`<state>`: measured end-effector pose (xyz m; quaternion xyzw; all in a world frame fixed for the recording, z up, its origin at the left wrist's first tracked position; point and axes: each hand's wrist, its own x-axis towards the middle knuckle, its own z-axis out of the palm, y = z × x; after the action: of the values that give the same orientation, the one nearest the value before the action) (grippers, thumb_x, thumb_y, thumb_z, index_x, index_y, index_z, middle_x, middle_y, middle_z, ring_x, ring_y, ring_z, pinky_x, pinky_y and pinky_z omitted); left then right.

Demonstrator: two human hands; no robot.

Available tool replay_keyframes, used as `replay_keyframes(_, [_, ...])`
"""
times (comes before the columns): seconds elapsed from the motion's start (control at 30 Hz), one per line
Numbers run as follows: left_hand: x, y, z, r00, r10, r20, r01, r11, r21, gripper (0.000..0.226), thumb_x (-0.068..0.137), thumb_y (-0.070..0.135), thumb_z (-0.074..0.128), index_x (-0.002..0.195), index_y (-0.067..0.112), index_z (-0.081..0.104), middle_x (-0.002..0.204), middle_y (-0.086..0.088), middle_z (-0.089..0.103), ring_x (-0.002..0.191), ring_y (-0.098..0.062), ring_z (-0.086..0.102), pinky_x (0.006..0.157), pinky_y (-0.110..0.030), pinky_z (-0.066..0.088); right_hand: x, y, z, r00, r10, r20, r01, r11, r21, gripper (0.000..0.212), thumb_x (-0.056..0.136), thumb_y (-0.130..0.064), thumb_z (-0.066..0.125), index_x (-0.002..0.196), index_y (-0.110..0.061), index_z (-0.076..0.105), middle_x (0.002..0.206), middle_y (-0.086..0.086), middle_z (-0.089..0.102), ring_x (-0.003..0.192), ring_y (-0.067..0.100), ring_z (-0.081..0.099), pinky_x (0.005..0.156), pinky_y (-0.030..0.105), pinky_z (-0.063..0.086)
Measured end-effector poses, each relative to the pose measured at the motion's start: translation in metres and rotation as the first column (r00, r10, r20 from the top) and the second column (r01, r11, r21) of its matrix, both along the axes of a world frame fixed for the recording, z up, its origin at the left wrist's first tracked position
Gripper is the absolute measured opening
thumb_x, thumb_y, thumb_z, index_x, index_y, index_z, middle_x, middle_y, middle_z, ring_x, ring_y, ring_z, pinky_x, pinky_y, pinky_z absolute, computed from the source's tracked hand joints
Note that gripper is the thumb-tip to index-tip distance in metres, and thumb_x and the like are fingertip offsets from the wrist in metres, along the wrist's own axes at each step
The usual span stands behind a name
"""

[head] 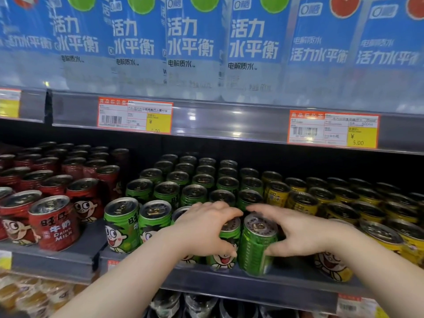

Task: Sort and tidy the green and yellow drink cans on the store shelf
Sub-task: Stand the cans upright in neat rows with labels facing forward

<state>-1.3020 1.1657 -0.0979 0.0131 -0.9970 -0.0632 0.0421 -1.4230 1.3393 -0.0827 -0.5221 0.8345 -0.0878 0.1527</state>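
Well left of the grip: red cans (55, 222), upright, packed in rows on a neighbouring shelf section. Nearer, just left of the left hand (204, 226): front-row green cans (121, 226), cartoon faces outward, with rows of green cans (192, 193) behind. Left hand draped from above over a face-front green can (223, 262), fingers curled across lid, thumb pressed on front label; clamped on it. Touching that can on its right side: ribbed-side green can (254, 249), label turned away, at front lip of shelf (229, 286). Over this one, the right hand (302, 232): fingers curled over rim, thumb low on the can's side; gripping it. Both held cans side by side between the two hands, upright or nearly so. Beneath right wrist: yellow can (330, 269), cartoon face partly hidden. Right of the grip and behind: yellow cans (300, 203) in rows toward shelf back. Above both hands: price tags (135, 115) on upper rail, blue-labelled bottles (195, 42) over that.
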Motion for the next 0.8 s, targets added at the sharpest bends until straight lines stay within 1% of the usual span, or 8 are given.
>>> replay_keyframes(0.13, [0.000,0.000,0.000,1.000,-0.006,0.001,0.006,1.000,-0.001,0.081,0.078,0.050,0.065,0.145,0.037,0.021,0.150,0.007,0.028,0.135,-0.019,0.030,0.110,-0.034,0.022,0.004,-0.003,0.003,0.984,-0.054,-0.172,0.048,0.998,-0.044,0.088,0.071,-0.062,0.066,0.144,-0.036,0.023,0.142,-0.012,0.040,0.126,0.008,0.042,0.102,0.024,0.039])
replay_keyframes(0.2, [0.000,0.000,0.000,1.000,-0.007,0.001,0.007,1.000,-0.006,0.081,0.078,0.050,0.065,0.145,0.037,0.021,0.150,0.007,0.028,0.135,-0.018,0.030,0.110,-0.034,0.022,0.001,-0.002,0.004,0.997,-0.010,-0.076,0.009,1.000,-0.009,0.080,0.080,-0.054,0.063,0.145,-0.037,0.020,0.143,-0.014,0.034,0.129,0.005,0.036,0.104,0.019,0.032])
replay_keyframes(0.27, [0.000,0.000,0.000,1.000,-0.004,0.004,0.004,1.000,-0.007,0.081,0.078,0.051,0.065,0.146,0.037,0.021,0.150,0.008,0.028,0.135,-0.018,0.029,0.110,-0.034,0.021,0.000,-0.002,0.004,1.000,0.001,-0.012,-0.001,0.999,-0.035,0.073,0.082,-0.045,0.065,0.143,-0.038,0.025,0.138,-0.015,0.038,0.123,0.002,0.039,0.100,0.015,0.034])
replay_keyframes(0.37, [-0.001,0.000,0.000,1.000,-0.002,0.007,0.002,1.000,-0.009,0.082,0.078,0.052,0.065,0.145,0.037,0.021,0.150,0.007,0.028,0.135,-0.019,0.029,0.110,-0.034,0.021,0.002,-0.007,0.002,0.992,-0.054,-0.112,0.045,0.996,-0.083,0.069,0.076,-0.060,0.063,0.135,-0.037,0.038,0.131,-0.012,0.050,0.115,0.007,0.050,0.097,0.026,0.045])
replay_keyframes(0.5, [0.000,0.001,0.000,1.000,0.004,0.002,-0.004,1.000,-0.015,0.080,0.079,0.053,0.063,0.145,0.037,0.021,0.149,0.008,0.028,0.134,-0.019,0.030,0.109,-0.034,0.021,-0.005,-0.002,-0.003,0.998,-0.022,0.051,0.023,1.000,-0.005,0.081,0.081,-0.048,0.065,0.147,-0.034,0.019,0.146,-0.012,0.031,0.133,0.007,0.034,0.111,0.026,0.030])
replay_keyframes(0.63, [0.000,0.001,0.000,1.000,0.006,-0.004,-0.006,1.000,-0.016,0.079,0.079,0.053,0.062,0.145,0.038,0.022,0.149,0.007,0.029,0.134,-0.019,0.030,0.109,-0.033,0.022,-0.004,-0.004,-0.004,0.996,-0.069,-0.049,0.065,0.994,-0.090,0.074,0.072,-0.061,0.066,0.136,-0.038,0.037,0.133,-0.014,0.048,0.120,0.006,0.048,0.101,0.026,0.042])
replay_keyframes(0.73, [0.000,0.001,-0.001,1.000,0.012,-0.004,-0.012,1.000,-0.023,0.080,0.079,0.054,0.062,0.145,0.038,0.021,0.149,0.007,0.029,0.134,-0.020,0.031,0.109,-0.033,0.022,-0.004,-0.003,-0.007,0.999,-0.018,0.032,0.020,0.999,-0.051,0.080,0.081,-0.050,0.064,0.146,-0.037,0.019,0.145,-0.013,0.031,0.131,0.005,0.034,0.110,0.023,0.031])
replay_keyframes(0.8, [0.000,0.001,-0.001,1.000,0.013,-0.007,-0.013,1.000,-0.027,0.079,0.080,0.054,0.062,0.145,0.038,0.020,0.150,0.006,0.028,0.134,-0.020,0.030,0.110,-0.033,0.021,-0.005,-0.003,-0.007,0.999,-0.020,0.032,0.023,0.997,-0.078,0.079,0.080,-0.044,0.067,0.145,-0.036,0.022,0.144,-0.012,0.034,0.129,0.005,0.037,0.108,0.022,0.034])
